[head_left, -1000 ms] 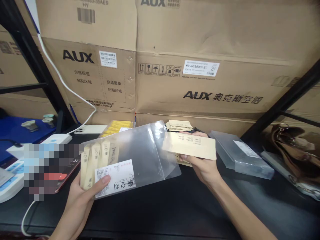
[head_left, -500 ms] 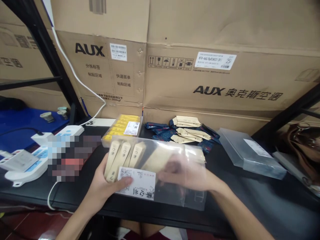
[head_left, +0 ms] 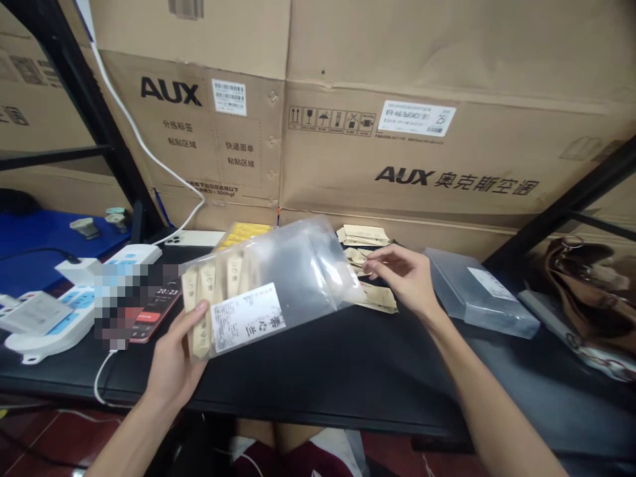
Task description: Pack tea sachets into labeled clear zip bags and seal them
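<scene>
Gripped by the left hand [head_left: 175, 354] at one end: clear bag [head_left: 293, 268], held above the bench [head_left: 322, 377], tan packets [head_left: 205, 285] seen inside. Loose packets [head_left: 380, 299] partly overlapped by the right hand [head_left: 406, 277]; whether one is pinched cannot be told.

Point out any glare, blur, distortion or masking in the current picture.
Head view: bright glare streaks the bag towards its right end; head view: the finest print on the white label is too soft to read; head view: pixelation covers part of the phone and power strip; head view: the right forearm looks stretched towards the frame edge, probably wide-angle distortion.
</scene>
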Action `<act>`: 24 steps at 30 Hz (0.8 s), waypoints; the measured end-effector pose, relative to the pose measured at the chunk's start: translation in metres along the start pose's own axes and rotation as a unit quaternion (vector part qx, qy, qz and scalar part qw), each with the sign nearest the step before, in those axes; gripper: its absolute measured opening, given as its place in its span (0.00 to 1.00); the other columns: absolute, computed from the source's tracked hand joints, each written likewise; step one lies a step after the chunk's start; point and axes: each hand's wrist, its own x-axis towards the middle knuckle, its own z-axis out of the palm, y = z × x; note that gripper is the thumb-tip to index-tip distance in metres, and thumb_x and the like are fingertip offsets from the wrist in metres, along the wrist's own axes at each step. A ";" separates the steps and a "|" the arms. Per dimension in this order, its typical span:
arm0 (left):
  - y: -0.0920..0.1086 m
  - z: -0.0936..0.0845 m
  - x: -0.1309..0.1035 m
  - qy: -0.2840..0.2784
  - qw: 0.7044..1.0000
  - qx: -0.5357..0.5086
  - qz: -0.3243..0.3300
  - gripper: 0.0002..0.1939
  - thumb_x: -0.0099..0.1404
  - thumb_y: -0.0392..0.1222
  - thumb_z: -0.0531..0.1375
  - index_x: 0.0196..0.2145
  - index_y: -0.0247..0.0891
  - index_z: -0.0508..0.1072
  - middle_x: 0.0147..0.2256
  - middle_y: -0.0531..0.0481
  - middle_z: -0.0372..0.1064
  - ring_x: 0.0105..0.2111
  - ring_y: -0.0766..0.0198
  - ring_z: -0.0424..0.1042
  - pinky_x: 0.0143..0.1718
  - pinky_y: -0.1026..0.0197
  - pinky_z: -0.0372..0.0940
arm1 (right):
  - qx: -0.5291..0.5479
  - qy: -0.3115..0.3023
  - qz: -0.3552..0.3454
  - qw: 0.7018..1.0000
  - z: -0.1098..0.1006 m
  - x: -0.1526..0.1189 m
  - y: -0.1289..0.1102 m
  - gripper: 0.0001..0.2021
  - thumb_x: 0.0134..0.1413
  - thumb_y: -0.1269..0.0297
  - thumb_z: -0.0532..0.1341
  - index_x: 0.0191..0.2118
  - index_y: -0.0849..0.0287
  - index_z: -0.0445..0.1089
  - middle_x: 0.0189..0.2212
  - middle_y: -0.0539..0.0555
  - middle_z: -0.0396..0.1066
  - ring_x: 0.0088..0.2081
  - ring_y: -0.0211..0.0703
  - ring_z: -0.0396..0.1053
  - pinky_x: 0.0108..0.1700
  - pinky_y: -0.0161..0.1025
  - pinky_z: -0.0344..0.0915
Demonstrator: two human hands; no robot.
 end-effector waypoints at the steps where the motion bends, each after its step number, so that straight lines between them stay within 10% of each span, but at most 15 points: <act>1: 0.000 0.000 0.001 0.008 1.000 -0.010 0.000 0.29 0.62 0.43 0.71 0.61 0.37 0.79 0.50 0.41 0.84 0.53 0.40 0.82 0.53 0.47 0.78 | -0.055 -0.006 -0.006 0.998 -0.005 0.000 0.010 0.06 0.59 0.59 0.69 0.36 0.56 0.79 0.34 0.54 0.81 0.34 0.47 0.79 0.37 0.43 0.76; 6: 0.002 0.005 -0.002 0.005 0.999 -0.044 0.005 0.29 0.61 0.39 0.69 0.61 0.39 0.80 0.54 0.44 0.82 0.57 0.41 0.79 0.55 0.49 0.78 | -0.258 -0.218 -0.033 0.941 0.001 -0.009 0.022 0.12 0.53 0.70 0.64 0.44 0.58 0.79 0.45 0.58 0.81 0.47 0.56 0.78 0.52 0.50 0.72; 14: 0.002 0.008 -0.006 0.005 0.998 -0.054 0.010 0.29 0.62 0.39 0.68 0.62 0.40 0.79 0.52 0.45 0.83 0.58 0.41 0.78 0.57 0.48 0.77 | -0.332 -0.240 -0.031 0.912 0.028 -0.024 0.011 0.12 0.61 0.66 0.65 0.49 0.59 0.77 0.50 0.65 0.76 0.54 0.62 0.74 0.56 0.54 0.70; 20: -0.001 0.006 -0.005 0.013 0.999 -0.032 -0.001 0.29 0.64 0.39 0.66 0.63 0.39 0.78 0.52 0.43 0.84 0.57 0.41 0.79 0.57 0.47 0.76 | -0.145 -0.064 -0.063 0.985 0.036 -0.024 0.014 0.25 0.51 0.67 0.67 0.57 0.56 0.72 0.48 0.59 0.77 0.42 0.52 0.76 0.45 0.48 0.74; 24: -0.003 0.003 -0.003 0.011 0.999 -0.033 0.001 0.28 0.65 0.38 0.65 0.62 0.39 0.78 0.51 0.43 0.84 0.55 0.42 0.80 0.55 0.48 0.77 | 0.103 0.097 -0.047 0.989 0.033 -0.022 0.000 0.27 0.43 0.70 0.74 0.51 0.52 0.71 0.50 0.55 0.79 0.51 0.53 0.77 0.49 0.45 0.76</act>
